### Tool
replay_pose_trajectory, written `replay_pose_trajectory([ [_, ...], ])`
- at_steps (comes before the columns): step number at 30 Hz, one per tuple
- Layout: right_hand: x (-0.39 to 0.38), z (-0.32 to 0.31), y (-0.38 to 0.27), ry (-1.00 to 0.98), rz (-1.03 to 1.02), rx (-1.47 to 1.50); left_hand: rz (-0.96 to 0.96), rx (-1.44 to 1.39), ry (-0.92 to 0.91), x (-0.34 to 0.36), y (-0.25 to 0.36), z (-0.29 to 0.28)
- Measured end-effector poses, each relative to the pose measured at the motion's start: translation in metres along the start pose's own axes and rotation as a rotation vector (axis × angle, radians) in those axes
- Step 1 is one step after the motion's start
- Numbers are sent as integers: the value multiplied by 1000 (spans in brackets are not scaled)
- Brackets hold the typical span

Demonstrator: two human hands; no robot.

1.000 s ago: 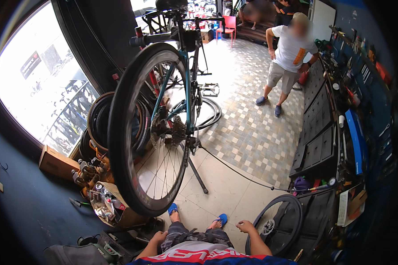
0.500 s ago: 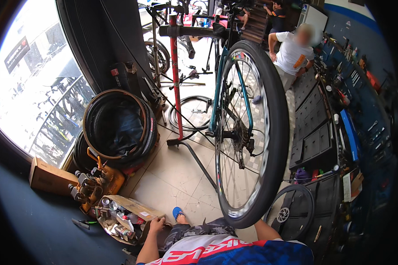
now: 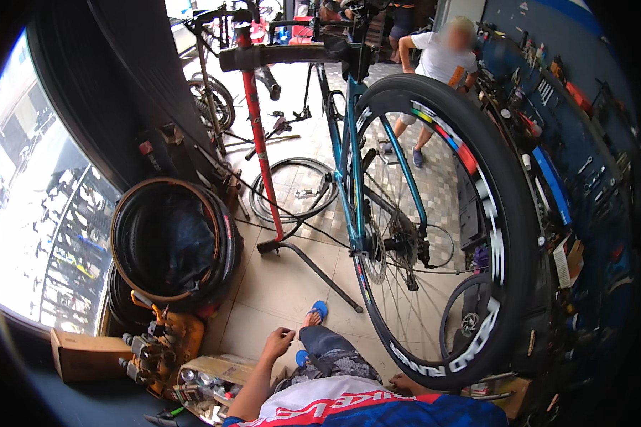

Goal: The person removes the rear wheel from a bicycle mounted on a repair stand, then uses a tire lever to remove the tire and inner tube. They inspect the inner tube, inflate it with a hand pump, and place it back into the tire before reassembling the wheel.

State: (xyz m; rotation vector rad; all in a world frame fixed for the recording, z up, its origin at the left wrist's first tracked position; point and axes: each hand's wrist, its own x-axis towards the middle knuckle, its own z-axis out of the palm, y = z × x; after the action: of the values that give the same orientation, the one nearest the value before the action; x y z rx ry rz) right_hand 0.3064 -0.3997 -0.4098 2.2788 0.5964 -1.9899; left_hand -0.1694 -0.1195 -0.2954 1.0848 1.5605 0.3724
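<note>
A teal bicycle frame (image 3: pixel 350 153) hangs from a red repair stand (image 3: pixel 255 135). Its rear wheel (image 3: pixel 518 235), with a black tyre and white and coloured rim markings, fills the right of the middle. Cassette and derailleur (image 3: pixel 410 249) sit at its hub. My left hand (image 3: pixel 279 343) is in the air left of my knee, above a cardboard box of bottles and cans (image 3: pixel 217 373); its fingers are loosely bent and nothing shows in them. Low by the wheel's bottom is my right hand (image 3: pixel 408 384), its fingers mostly hidden.
Stacked tyres (image 3: pixel 167 238) and an orange machine (image 3: pixel 171 341) stand at left beside a brown carton (image 3: pixel 89 356). Coiled cable housing (image 3: pixel 292 188) lies on the floor. A person in a white shirt (image 3: pixel 441 60) stands beyond the wheel. Tools hang on the right wall (image 3: pixel 584 142).
My left hand has lifted off the cardboard box and moved right. My view has shifted, and the wheel looks nearer and farther right. Its rim markings have changed position, so it has turned.
</note>
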Motion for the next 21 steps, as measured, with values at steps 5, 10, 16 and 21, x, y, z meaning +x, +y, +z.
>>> replay_pose_trajectory([
  [5, 48, 51, 2, 10, 52, 523, 135, 392, -336, 76, 76, 3],
  [10, 2, 75, -51, 148, 91, 402, 288, 705, -451, 164, 147, -21],
  [16, -79, 110, -117, 305, 117, 734, 436, 720, -229, 276, 286, -53],
  [21, -124, 181, -167, 441, 178, 1040, 756, 884, 124, 348, 368, -71],
])
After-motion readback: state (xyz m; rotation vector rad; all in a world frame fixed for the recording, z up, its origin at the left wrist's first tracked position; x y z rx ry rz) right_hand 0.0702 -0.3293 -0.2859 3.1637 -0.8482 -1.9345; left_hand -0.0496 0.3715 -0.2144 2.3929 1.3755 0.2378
